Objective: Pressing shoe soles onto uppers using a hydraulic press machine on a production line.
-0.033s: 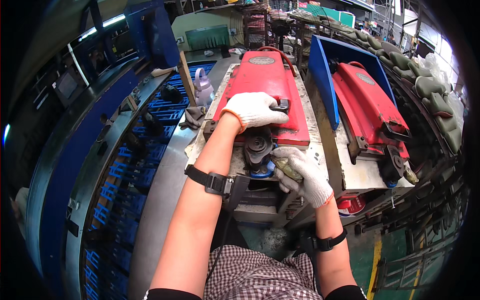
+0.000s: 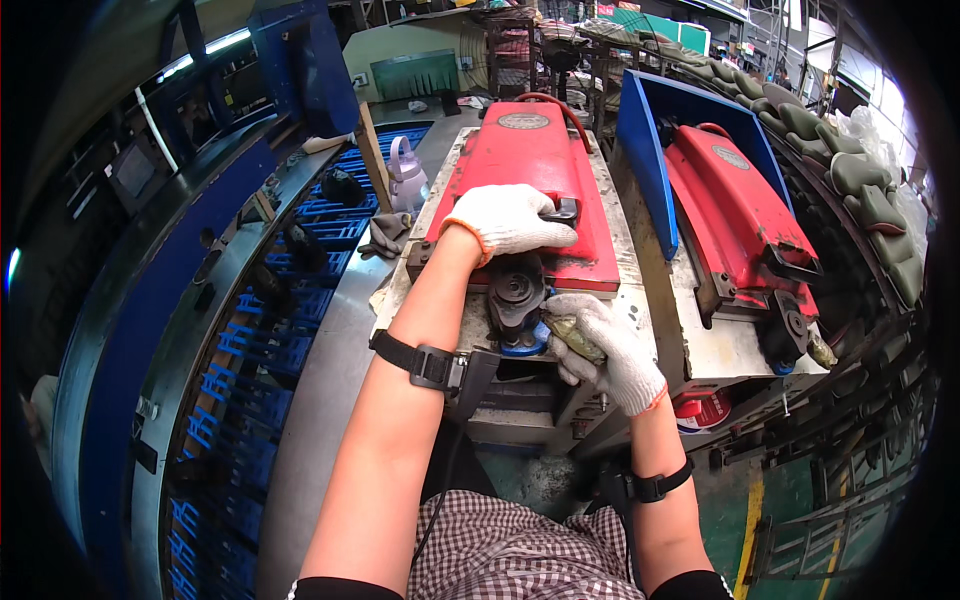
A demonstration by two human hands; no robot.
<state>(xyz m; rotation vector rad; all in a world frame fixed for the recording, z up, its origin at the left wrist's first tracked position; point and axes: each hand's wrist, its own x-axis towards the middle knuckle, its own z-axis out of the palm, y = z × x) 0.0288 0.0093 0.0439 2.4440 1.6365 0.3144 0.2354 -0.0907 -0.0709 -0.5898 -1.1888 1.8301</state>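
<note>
My left hand (image 2: 508, 220), in a white knit glove with an orange cuff, rests on the near end of a red machine cover (image 2: 530, 160). Its fingers and thumb close around a black handle (image 2: 567, 211) set in the cover. Below and to the right, my gloved right hand (image 2: 610, 355) is wrapped round a grip bound in yellowish-green material (image 2: 577, 338). This grip sits beside a round black knob-like part (image 2: 517, 290) with a blue base (image 2: 525, 345) at the machine's front. The right fingertips are partly hidden behind the grip.
A second red machine (image 2: 735, 190) with a blue guard (image 2: 645, 160) stands at right. At left are a lilac bottle (image 2: 406, 180), dark gloves (image 2: 385, 236), a metal bench (image 2: 325, 400) and blue racks (image 2: 230, 390). Several grey-green pads (image 2: 860, 175) line the far right.
</note>
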